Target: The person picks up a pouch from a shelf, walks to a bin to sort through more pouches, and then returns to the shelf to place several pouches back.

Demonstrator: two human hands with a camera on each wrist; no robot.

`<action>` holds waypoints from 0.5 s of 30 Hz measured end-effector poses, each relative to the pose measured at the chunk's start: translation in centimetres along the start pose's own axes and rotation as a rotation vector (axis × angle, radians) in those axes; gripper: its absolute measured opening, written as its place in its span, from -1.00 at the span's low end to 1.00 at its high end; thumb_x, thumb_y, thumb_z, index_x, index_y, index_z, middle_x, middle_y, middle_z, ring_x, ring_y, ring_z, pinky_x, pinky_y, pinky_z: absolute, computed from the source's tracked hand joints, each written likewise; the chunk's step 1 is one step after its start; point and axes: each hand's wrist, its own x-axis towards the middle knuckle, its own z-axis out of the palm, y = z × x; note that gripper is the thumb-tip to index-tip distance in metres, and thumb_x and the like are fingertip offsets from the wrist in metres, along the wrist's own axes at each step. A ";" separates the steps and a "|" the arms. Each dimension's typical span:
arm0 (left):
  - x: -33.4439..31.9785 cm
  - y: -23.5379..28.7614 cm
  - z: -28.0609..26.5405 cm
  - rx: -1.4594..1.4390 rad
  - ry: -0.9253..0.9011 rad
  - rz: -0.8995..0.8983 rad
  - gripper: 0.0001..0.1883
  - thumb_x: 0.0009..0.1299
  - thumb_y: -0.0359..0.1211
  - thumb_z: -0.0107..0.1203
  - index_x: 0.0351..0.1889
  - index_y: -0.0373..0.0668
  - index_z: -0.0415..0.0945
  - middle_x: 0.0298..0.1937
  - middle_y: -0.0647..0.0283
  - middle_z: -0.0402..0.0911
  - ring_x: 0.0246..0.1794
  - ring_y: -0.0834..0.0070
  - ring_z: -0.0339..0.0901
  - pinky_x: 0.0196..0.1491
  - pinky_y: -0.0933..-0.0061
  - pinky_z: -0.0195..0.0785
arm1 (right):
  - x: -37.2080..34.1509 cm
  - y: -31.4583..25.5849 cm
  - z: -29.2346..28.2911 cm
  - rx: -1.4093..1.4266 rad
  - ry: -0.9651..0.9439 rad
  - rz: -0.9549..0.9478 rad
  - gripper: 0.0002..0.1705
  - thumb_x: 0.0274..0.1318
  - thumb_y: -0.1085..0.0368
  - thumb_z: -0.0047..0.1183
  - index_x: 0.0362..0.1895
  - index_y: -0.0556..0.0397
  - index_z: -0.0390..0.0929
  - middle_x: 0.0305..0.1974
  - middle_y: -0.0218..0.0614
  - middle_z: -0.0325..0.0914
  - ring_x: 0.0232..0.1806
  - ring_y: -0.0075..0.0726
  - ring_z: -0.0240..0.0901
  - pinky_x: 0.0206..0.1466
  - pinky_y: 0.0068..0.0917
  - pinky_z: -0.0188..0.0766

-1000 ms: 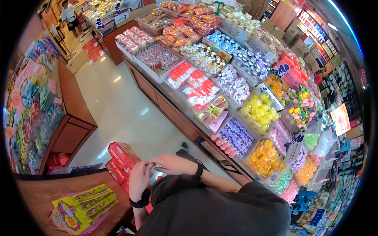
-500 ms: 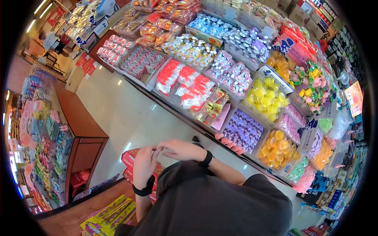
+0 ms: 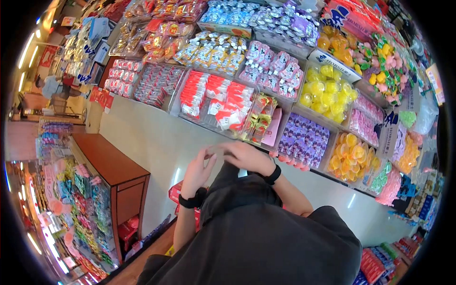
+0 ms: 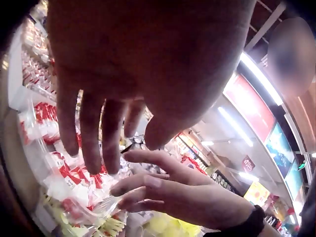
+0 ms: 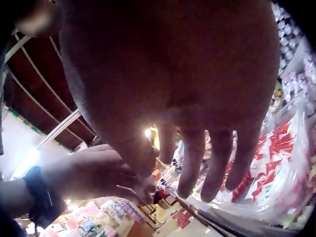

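In the head view my left hand point(image 3: 198, 172) and my right hand point(image 3: 247, 156) are raised in front of the body, fingertips close together. The left wrist view shows the left palm point(image 4: 143, 54) large at the top, its fingers extended and spread, with the right hand point(image 4: 182, 192) facing it. From the right wrist, the right fingers point(image 5: 192, 163) hang nearly straight, and the left hand point(image 5: 94, 170) lies beyond with fingers loosely bent. Nothing shows held in either hand. Nearest beyond them is a clear bin of red-and-white packets point(image 3: 221, 97).
A long display of bins runs across, with yellow cups point(image 3: 327, 95), purple packets point(image 3: 304, 137) and orange cups point(image 3: 351, 156). A brown wooden counter point(image 3: 109, 161) with bagged sweets stands left. Red boxes point(image 3: 175, 192) sit below the left wrist. Pale floor point(image 3: 142, 128) lies between.
The head view has turned leftward, so the left counter shows more and the yellow packs at lower left have mostly gone from sight. Both hands have lifted slightly, and their fingers have shifted against each other.
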 end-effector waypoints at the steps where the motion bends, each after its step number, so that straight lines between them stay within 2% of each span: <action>1: 1.1 -0.7 0.1 -0.019 -0.012 -0.012 -0.59 0.60 -0.35 0.17 0.34 -0.26 0.41 -0.08 0.01 0.74 -0.02 0.15 0.73 0.04 0.20 0.55 | 0.2 1.2 -0.1 -0.019 0.052 -0.003 -0.50 0.39 0.22 0.16 0.34 0.09 0.45 -0.05 -0.09 0.68 0.05 0.06 0.62 0.16 -0.13 0.53; 4: 4.9 -4.0 0.3 -0.058 0.007 0.019 -0.59 0.60 -0.33 0.17 0.34 -0.25 0.40 -0.09 -0.01 0.73 -0.04 0.15 0.74 0.03 0.20 0.56 | -0.1 3.0 -1.0 0.070 0.199 0.130 -0.52 0.38 0.19 0.14 0.29 0.06 0.45 -0.01 -0.02 0.68 0.05 0.14 0.63 0.12 -0.04 0.54; 6: 7.6 -6.0 0.5 -0.001 0.065 0.053 -0.63 0.59 -0.33 0.17 0.29 -0.24 0.43 -0.15 0.00 0.73 -0.08 0.16 0.74 0.02 0.20 0.56 | 0.1 3.9 -1.4 -0.002 0.309 0.181 -0.55 0.42 0.20 0.12 0.28 0.11 0.44 -0.02 0.01 0.67 0.05 0.17 0.63 0.11 -0.06 0.55; 7: 8.9 -6.8 0.5 0.025 0.093 0.074 -0.64 0.59 -0.33 0.18 0.26 -0.24 0.45 -0.17 0.01 0.73 -0.10 0.17 0.74 0.01 0.20 0.56 | 0.2 4.8 -1.4 -0.017 0.336 0.234 -0.53 0.44 0.20 0.13 0.32 0.09 0.43 0.00 -0.05 0.66 0.02 0.05 0.64 0.09 -0.15 0.56; 8: 10.2 -7.5 0.6 0.037 0.112 0.108 -0.69 0.58 -0.32 0.19 0.19 -0.24 0.48 -0.21 0.02 0.72 -0.14 0.14 0.73 -0.03 0.17 0.56 | 0.4 5.8 -1.2 -0.035 0.365 0.288 -0.51 0.46 0.21 0.14 0.36 0.07 0.41 0.01 -0.12 0.65 -0.01 -0.08 0.65 0.07 -0.24 0.56; 11: 14.6 -9.1 0.5 0.132 0.138 0.183 -0.79 0.54 -0.29 0.22 -0.05 -0.23 0.54 -0.33 0.04 0.68 -0.25 0.07 0.70 -0.14 0.10 0.54 | 2.0 7.5 -1.5 0.120 0.582 0.273 -0.59 0.41 0.26 0.16 0.26 0.10 0.48 -0.07 -0.08 0.67 -0.08 -0.01 0.68 0.02 -0.23 0.57; 14: 18.2 -11.1 -0.1 0.315 0.113 0.178 -0.75 0.52 -0.23 0.21 -0.28 -0.23 0.53 -0.41 0.01 0.64 -0.33 -0.02 0.65 -0.24 0.01 0.50 | 4.3 8.9 -1.5 0.201 0.797 0.433 -0.57 0.38 0.30 0.17 0.26 0.13 0.46 -0.10 -0.15 0.68 -0.09 -0.10 0.67 0.01 -0.28 0.56; 15: 19.1 -11.6 -0.3 0.342 0.110 0.177 -0.72 0.52 -0.21 0.20 -0.33 -0.23 0.51 -0.43 0.00 0.62 -0.35 -0.04 0.63 -0.26 -0.02 0.48 | 4.9 9.6 -1.9 0.237 0.816 0.434 -0.55 0.35 0.32 0.19 0.26 0.14 0.44 -0.02 -0.09 0.62 -0.04 -0.06 0.62 -0.01 -0.26 0.54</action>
